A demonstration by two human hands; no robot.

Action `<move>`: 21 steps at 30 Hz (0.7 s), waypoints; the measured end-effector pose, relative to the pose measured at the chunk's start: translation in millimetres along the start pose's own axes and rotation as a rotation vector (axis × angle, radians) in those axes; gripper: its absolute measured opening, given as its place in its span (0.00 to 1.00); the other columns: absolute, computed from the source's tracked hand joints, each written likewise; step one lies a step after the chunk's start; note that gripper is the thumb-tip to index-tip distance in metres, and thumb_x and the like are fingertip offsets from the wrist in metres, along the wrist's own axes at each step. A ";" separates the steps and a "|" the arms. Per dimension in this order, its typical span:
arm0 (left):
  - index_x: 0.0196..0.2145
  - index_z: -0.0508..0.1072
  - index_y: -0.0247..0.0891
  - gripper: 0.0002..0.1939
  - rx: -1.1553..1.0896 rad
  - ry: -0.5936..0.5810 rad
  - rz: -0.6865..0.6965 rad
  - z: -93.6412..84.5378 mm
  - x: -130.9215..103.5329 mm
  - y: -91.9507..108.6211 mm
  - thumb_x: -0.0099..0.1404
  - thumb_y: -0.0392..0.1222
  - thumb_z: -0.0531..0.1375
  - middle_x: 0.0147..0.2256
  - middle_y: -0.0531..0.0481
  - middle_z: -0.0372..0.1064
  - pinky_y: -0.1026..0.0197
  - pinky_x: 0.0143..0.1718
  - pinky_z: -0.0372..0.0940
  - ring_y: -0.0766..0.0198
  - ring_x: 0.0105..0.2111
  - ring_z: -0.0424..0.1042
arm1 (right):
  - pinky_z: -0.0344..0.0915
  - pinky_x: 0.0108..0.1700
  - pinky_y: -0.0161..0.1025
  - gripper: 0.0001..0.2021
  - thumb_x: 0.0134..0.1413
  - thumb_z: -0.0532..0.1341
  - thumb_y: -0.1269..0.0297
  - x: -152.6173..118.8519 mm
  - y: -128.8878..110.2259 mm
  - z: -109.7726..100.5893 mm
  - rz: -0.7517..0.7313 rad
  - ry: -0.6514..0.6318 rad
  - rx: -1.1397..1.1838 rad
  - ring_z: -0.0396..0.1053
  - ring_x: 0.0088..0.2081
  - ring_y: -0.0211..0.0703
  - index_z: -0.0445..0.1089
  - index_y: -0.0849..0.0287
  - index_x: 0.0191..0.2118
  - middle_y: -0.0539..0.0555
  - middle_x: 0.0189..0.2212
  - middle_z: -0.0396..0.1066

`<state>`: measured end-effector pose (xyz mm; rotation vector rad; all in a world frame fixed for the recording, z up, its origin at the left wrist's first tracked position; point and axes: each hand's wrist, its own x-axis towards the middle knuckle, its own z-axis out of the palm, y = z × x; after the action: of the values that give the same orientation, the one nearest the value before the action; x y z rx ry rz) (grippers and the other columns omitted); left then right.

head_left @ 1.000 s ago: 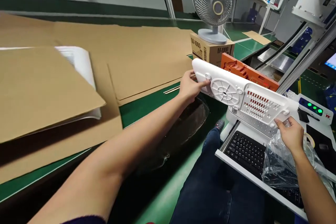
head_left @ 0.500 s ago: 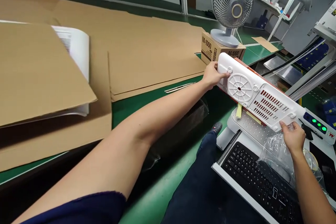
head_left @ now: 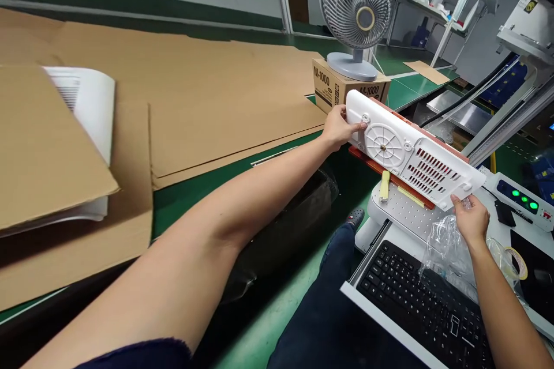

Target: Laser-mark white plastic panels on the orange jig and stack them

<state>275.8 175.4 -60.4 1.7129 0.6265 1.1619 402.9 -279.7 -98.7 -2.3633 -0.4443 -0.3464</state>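
Observation:
A long white plastic panel (head_left: pixel 407 164), with a round ribbed pattern and rows of vent slots, is held up tilted between both my hands. My left hand (head_left: pixel 340 128) pinches its far left end, thumb on the face. At the lower right corner, my right hand (head_left: pixel 471 218) grips the panel's edge. Behind and under the panel is a red-orange board-like piece (head_left: pixel 370 165), mostly hidden. A yellow strip-like piece (head_left: pixel 384 186) sticks out below it, over a perforated metal plate (head_left: pixel 400 216).
A pulled-out tray holds a black keyboard (head_left: pixel 415 294), partly under clear plastic film (head_left: pixel 448 242). A control box (head_left: pixel 521 199) shows green lights. Cardboard sheets (head_left: pixel 229 92) cover the left bench, with another white part (head_left: pixel 101 109) among them. A fan (head_left: pixel 357 11) stands on a carton (head_left: pixel 331 83).
The camera view has shifted, moving the scene left. The panel has moved slightly away from the control box, and more of the red-orange piece and yellow strip shows beneath it. Both hands keep their hold.

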 end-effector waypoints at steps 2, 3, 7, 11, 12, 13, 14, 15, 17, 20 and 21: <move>0.56 0.72 0.37 0.42 -0.001 0.003 0.003 1.7 1.7 -4.0 0.45 0.44 0.81 0.55 0.36 0.79 0.40 0.60 0.73 0.39 0.56 0.78 | 0.63 0.43 0.45 0.21 0.58 0.65 0.37 4.8 0.8 2.5 0.015 -0.002 -0.002 0.75 0.38 0.59 0.75 0.52 0.35 0.58 0.32 0.81; 0.57 0.72 0.36 0.42 0.004 0.000 0.002 1.8 2.2 -6.4 0.45 0.44 0.81 0.55 0.36 0.78 0.40 0.60 0.73 0.39 0.56 0.78 | 0.62 0.43 0.45 0.20 0.58 0.65 0.39 7.1 1.5 3.7 0.020 0.000 -0.005 0.75 0.38 0.59 0.75 0.52 0.35 0.58 0.31 0.81; 0.59 0.72 0.39 0.42 0.078 -0.025 0.036 -1.4 1.9 -17.7 0.50 0.47 0.80 0.54 0.37 0.78 0.40 0.61 0.72 0.40 0.56 0.78 | 0.60 0.42 0.45 0.20 0.59 0.66 0.40 11.7 6.7 8.8 0.011 0.013 -0.061 0.74 0.38 0.60 0.78 0.52 0.39 0.58 0.33 0.81; 0.63 0.71 0.44 0.41 0.230 -0.032 0.081 -5.6 -0.9 -25.7 0.55 0.51 0.77 0.55 0.39 0.78 0.38 0.64 0.69 0.39 0.57 0.78 | 0.62 0.43 0.45 0.22 0.66 0.64 0.40 10.0 11.6 12.0 -0.001 -0.059 -0.122 0.74 0.39 0.59 0.82 0.51 0.50 0.57 0.33 0.80; 0.63 0.71 0.44 0.40 0.257 -0.036 0.082 -6.2 -1.7 -26.4 0.56 0.51 0.77 0.54 0.39 0.79 0.37 0.64 0.69 0.38 0.57 0.78 | 0.62 0.44 0.45 0.22 0.67 0.64 0.40 9.5 11.9 12.2 -0.001 -0.076 -0.138 0.74 0.39 0.58 0.82 0.51 0.52 0.58 0.34 0.81; 0.63 0.71 0.44 0.40 0.275 -0.039 0.080 -6.7 -2.6 -26.6 0.56 0.51 0.77 0.54 0.39 0.79 0.37 0.63 0.69 0.37 0.56 0.79 | 0.63 0.44 0.45 0.22 0.68 0.64 0.41 9.2 11.7 12.2 0.000 -0.086 -0.157 0.74 0.39 0.58 0.82 0.51 0.54 0.59 0.36 0.81; 0.63 0.71 0.43 0.40 0.287 -0.042 0.076 -6.9 -3.5 -26.5 0.56 0.51 0.77 0.53 0.38 0.79 0.36 0.63 0.69 0.37 0.56 0.79 | 0.63 0.45 0.45 0.22 0.68 0.64 0.42 9.0 11.1 11.9 0.002 -0.092 -0.175 0.74 0.40 0.57 0.82 0.51 0.55 0.60 0.38 0.81; 0.62 0.71 0.41 0.39 0.290 -0.043 0.073 -6.9 -4.4 -26.3 0.56 0.51 0.77 0.53 0.38 0.79 0.36 0.63 0.69 0.37 0.55 0.79 | 0.64 0.45 0.45 0.22 0.69 0.64 0.43 8.9 10.3 11.4 0.003 -0.099 -0.189 0.74 0.40 0.57 0.82 0.52 0.56 0.61 0.39 0.81; 0.62 0.71 0.40 0.38 0.279 -0.035 0.075 -6.3 -6.0 -26.6 0.57 0.50 0.77 0.53 0.37 0.79 0.36 0.63 0.69 0.37 0.54 0.79 | 0.65 0.46 0.46 0.22 0.71 0.64 0.44 8.9 8.6 9.9 0.005 -0.126 -0.209 0.75 0.42 0.58 0.81 0.52 0.57 0.62 0.41 0.81; 0.61 0.71 0.39 0.38 0.248 -0.014 0.080 -4.3 -7.6 -29.7 0.56 0.49 0.77 0.53 0.38 0.79 0.38 0.64 0.70 0.40 0.54 0.79 | 0.66 0.48 0.47 0.22 0.72 0.63 0.44 8.9 6.8 7.7 0.028 -0.172 -0.223 0.76 0.44 0.60 0.81 0.50 0.59 0.62 0.43 0.81; 0.61 0.71 0.39 0.38 0.241 -0.009 0.078 -3.4 -8.0 -31.3 0.55 0.49 0.77 0.53 0.38 0.80 0.39 0.63 0.70 0.40 0.54 0.79 | 0.67 0.49 0.48 0.22 0.73 0.63 0.44 8.7 6.4 7.2 0.040 -0.184 -0.220 0.76 0.45 0.61 0.80 0.50 0.60 0.62 0.43 0.81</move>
<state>272.1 183.8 -91.6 1.9599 0.7233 1.1697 414.4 -277.3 -104.5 -2.6278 -0.4635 -0.1665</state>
